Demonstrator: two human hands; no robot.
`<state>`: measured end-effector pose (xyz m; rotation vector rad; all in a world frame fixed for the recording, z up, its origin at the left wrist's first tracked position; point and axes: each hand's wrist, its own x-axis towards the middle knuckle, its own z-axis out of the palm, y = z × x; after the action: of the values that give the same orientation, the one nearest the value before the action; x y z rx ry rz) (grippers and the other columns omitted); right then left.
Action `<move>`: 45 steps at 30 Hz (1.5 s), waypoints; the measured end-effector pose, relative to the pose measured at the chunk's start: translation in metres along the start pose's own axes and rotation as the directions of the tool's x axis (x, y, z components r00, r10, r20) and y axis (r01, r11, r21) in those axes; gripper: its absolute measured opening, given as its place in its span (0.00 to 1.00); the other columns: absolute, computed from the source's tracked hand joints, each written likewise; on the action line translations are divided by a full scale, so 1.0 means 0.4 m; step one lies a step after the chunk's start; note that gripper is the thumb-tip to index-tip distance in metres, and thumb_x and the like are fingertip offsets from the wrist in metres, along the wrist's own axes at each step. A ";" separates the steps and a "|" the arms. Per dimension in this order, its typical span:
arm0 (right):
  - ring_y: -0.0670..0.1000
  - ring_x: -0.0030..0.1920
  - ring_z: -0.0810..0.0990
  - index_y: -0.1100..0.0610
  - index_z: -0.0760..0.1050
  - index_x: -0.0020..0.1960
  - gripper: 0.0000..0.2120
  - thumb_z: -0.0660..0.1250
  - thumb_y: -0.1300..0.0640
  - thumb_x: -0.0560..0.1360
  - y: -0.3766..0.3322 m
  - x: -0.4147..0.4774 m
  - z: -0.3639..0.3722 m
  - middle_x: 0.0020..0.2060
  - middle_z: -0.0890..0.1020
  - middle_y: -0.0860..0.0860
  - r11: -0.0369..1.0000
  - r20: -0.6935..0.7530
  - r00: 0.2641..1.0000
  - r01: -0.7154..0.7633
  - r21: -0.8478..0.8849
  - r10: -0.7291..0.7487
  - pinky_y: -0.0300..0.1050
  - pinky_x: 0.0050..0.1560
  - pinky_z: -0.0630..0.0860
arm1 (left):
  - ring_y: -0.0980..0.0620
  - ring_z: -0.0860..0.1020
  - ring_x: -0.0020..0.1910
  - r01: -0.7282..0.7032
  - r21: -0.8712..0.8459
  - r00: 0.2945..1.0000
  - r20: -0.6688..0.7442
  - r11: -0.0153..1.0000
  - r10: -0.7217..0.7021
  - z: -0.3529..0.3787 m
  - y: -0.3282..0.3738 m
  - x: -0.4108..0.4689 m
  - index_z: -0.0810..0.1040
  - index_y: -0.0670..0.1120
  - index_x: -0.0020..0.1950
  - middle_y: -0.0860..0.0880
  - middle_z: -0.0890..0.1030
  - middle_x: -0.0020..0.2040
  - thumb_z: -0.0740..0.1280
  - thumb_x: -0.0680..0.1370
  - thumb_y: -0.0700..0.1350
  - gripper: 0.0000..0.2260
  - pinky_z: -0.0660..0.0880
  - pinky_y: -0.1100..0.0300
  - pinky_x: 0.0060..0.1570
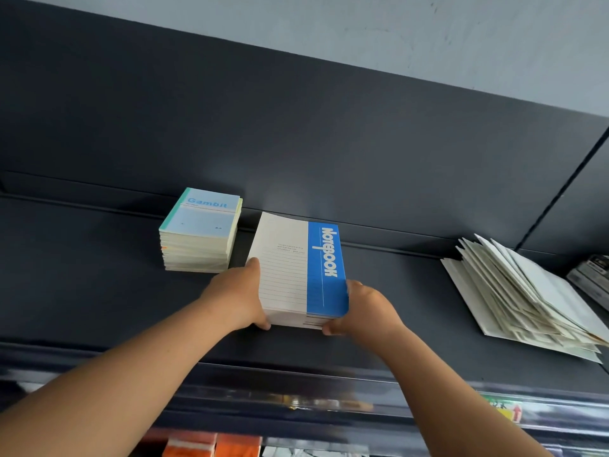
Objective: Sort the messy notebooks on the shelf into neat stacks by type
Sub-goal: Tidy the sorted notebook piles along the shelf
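Observation:
A stack of white notebooks with a blue band reading "Notebook" (296, 272) sits in the middle of the dark shelf (82, 275). My left hand (239, 296) presses the stack's left side and my right hand (364, 308) presses its right side, so both grip it. To its left, against the back panel, stands a squared stack of light blue "Gambit" notebooks (201, 230). The two stacks are a small gap apart.
A fanned, untidy pile of white envelopes or thin booklets (527, 291) lies at the right of the shelf. Dark items (590, 275) sit at the far right edge. Below the shelf's front rail are orange packs (211, 446) and a price label (504, 410).

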<state>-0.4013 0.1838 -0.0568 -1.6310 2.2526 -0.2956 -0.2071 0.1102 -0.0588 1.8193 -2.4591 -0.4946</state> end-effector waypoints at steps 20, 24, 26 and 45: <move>0.50 0.76 0.59 0.49 0.49 0.79 0.48 0.75 0.44 0.69 0.103 -0.061 -0.076 0.77 0.58 0.48 0.987 -0.072 0.990 0.126 0.100 -0.119 0.46 0.72 0.61 | 0.51 0.50 0.77 -0.273 -0.034 0.952 -0.150 0.961 0.266 -0.014 0.155 -0.067 0.46 0.52 0.79 0.51 0.50 0.79 0.74 0.67 0.62 0.50 0.52 0.55 0.74; 0.48 0.75 0.59 0.51 0.54 0.78 0.42 0.72 0.45 0.72 0.190 -0.068 -0.134 0.76 0.60 0.48 0.976 -0.168 0.971 0.192 0.103 -0.173 0.41 0.72 0.58 | 0.53 0.53 0.77 -0.318 -0.060 0.937 -0.170 0.946 0.304 -0.002 0.254 -0.063 0.47 0.51 0.79 0.53 0.53 0.79 0.73 0.67 0.63 0.50 0.53 0.59 0.72; 0.47 0.74 0.61 0.52 0.58 0.77 0.38 0.71 0.45 0.73 0.247 -0.070 -0.177 0.75 0.62 0.47 0.970 -0.238 0.952 0.219 0.103 -0.190 0.41 0.71 0.60 | 0.54 0.53 0.77 -0.327 -0.097 0.936 -0.171 0.940 0.308 0.004 0.324 -0.053 0.48 0.52 0.79 0.54 0.53 0.79 0.73 0.66 0.64 0.50 0.55 0.58 0.72; 0.57 0.64 0.73 0.57 0.58 0.75 0.36 0.63 0.38 0.75 1.009 0.094 -0.433 0.66 0.73 0.55 0.888 -0.022 0.942 -0.306 0.343 0.334 0.46 0.54 0.69 | 0.54 0.67 0.44 0.016 -0.588 0.997 0.075 0.809 0.034 0.197 1.056 0.098 0.66 0.53 0.46 0.55 0.67 0.45 0.65 0.76 0.59 0.12 0.65 0.57 0.44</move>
<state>-0.8332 0.2712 -0.0496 -1.0719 2.3262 -0.6281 -0.6273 0.2010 -0.0218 1.5366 -2.0119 -1.1954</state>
